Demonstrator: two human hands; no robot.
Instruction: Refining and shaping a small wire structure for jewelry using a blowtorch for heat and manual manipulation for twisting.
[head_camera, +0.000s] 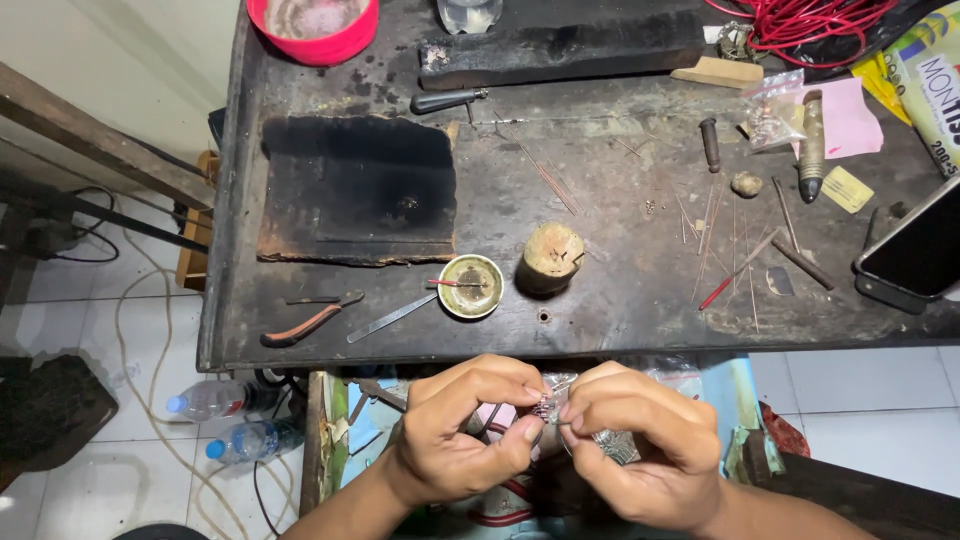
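A small silvery wire piece (547, 404) is held just below the front edge of the dark workbench (600, 300), pinched between thumb and forefinger of the left hand (462, 430) and of the right hand (640, 445); the fingertips of both hands are pressed together on it from either side. The piece is seen as a tiny, pale metallic cluster, too small for its form to be told. The work is judged to be in mid-course: the piece is in hand and off the bench, and no finished article is seen laid out. On the bench, a small round dish (470, 286) holding a red-tipped stick, a short wooden stump (551, 257), a blackened block (358, 190), pliers with orange grips (310, 322) and a flat metal tool (392, 317) lie untouched. Thin wire lengths (720, 240) are scattered to the right, near a coil of red wire (810, 22). A pink bowl (313, 28) stands at the far left corner
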